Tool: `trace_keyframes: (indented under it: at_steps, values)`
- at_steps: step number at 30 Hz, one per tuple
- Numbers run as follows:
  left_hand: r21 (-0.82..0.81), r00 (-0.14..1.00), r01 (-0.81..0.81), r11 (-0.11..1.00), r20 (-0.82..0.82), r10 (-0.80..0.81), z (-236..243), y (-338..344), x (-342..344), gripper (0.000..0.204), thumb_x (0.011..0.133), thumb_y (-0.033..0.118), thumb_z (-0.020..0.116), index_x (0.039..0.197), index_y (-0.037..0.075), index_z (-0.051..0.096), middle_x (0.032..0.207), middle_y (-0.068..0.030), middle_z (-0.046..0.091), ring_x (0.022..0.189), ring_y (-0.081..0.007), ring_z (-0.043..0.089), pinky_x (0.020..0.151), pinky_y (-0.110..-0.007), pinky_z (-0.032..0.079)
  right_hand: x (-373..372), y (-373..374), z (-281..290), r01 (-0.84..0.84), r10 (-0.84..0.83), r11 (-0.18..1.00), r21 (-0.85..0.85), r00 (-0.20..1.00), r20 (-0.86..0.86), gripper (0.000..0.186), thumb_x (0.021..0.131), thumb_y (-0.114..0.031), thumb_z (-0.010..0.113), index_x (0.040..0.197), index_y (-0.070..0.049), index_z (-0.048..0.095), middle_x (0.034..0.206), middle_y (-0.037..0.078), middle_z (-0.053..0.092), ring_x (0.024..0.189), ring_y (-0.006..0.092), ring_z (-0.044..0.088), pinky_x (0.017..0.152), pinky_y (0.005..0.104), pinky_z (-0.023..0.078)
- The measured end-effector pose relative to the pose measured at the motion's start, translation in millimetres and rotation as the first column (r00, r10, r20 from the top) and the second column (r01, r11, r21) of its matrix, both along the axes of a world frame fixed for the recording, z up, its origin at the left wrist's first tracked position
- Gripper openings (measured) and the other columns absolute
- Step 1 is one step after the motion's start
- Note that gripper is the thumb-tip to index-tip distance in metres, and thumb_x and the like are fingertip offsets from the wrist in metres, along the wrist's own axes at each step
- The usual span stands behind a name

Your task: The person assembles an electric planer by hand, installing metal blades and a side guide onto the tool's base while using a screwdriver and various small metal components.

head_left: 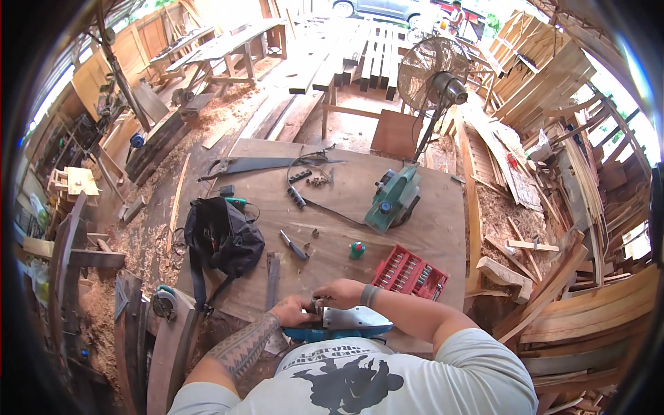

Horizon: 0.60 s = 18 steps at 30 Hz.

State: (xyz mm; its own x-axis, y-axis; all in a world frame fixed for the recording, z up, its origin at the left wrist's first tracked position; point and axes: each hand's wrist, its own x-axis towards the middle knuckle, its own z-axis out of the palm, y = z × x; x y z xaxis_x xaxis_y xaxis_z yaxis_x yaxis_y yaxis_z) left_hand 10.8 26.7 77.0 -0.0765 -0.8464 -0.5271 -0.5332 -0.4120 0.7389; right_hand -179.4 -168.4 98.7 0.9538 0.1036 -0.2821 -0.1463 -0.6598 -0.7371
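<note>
A blue power planer (339, 330) lies close to my body with its flat metal sole turned up. My left hand (294, 312) is closed at the planer's left end. Beside it, my right hand (337, 293) bends its fingers down in a pinch at the same end; a small dark part shows between the two hands, too small to name. To the right of my right hand lies an open red case of sockets and bits (411, 272). A utility knife (294, 245) and a small green-and-red object (357, 250) rest on the wooden tabletop (332, 270).
A green power planer (393, 199) stands on the tabletop at the far right, its cord curving left. A black bag (223, 234) sits at the left, with a handsaw (256, 164) behind it. Beyond stand a fan (434, 76) and timber; wood shavings cover the floor.
</note>
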Motion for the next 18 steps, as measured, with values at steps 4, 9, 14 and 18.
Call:
trace_keyframes:
  at_steps: [4,9,14,18]
  values:
    - [0.031,1.000,0.012,0.999,0.000,-0.012,12.7,-7.3,-4.3,0.037,0.088,0.037,0.090,0.119,0.016,0.087,0.106,-0.0111,0.085,0.096,-0.0225,0.080,0.093,-0.038,0.061,-4.9,-6.5,-18.8,-0.016,0.005,0.996,0.085,0.992,0.127,0.054,0.114,-0.047,0.059,0.146,-0.005,0.068,0.135,0.025,0.073,0.124,0.0469,0.068,0.107,0.0539,0.054]
    - [0.058,0.997,-0.035,0.998,-0.060,0.039,-0.2,-4.0,-1.4,0.037,0.089,0.038,0.090,0.118,0.016,0.088,0.106,-0.0118,0.085,0.095,-0.0226,0.080,0.092,-0.037,0.061,-4.4,-8.1,-16.8,-0.017,0.006,0.990,0.139,0.997,0.080,0.056,0.114,-0.047,0.058,0.149,-0.005,0.067,0.137,0.025,0.072,0.126,0.0464,0.067,0.109,0.0525,0.053]
    - [0.062,0.999,-0.032,0.998,-0.037,0.035,9.8,-3.5,-5.1,0.038,0.097,0.046,0.083,0.123,0.019,0.086,0.108,-0.0113,0.085,0.098,-0.0205,0.079,0.094,-0.037,0.060,-3.6,6.3,-1.2,-0.011,0.011,1.000,0.001,0.991,0.136,0.036,0.113,-0.042,0.059,0.125,-0.008,0.066,0.108,0.026,0.075,0.102,0.0512,0.070,0.089,0.0613,0.054]
    - [0.048,0.999,-0.015,0.999,0.042,0.013,6.3,-5.7,-7.1,0.047,0.101,0.063,0.072,0.128,0.026,0.084,0.113,-0.0162,0.084,0.103,-0.0313,0.080,0.097,-0.042,0.060,-8.7,13.7,-4.3,0.027,-0.017,0.998,-0.056,0.986,0.163,0.031,0.113,-0.038,0.059,0.119,-0.008,0.063,0.101,0.026,0.074,0.097,0.0511,0.070,0.084,0.0635,0.053]
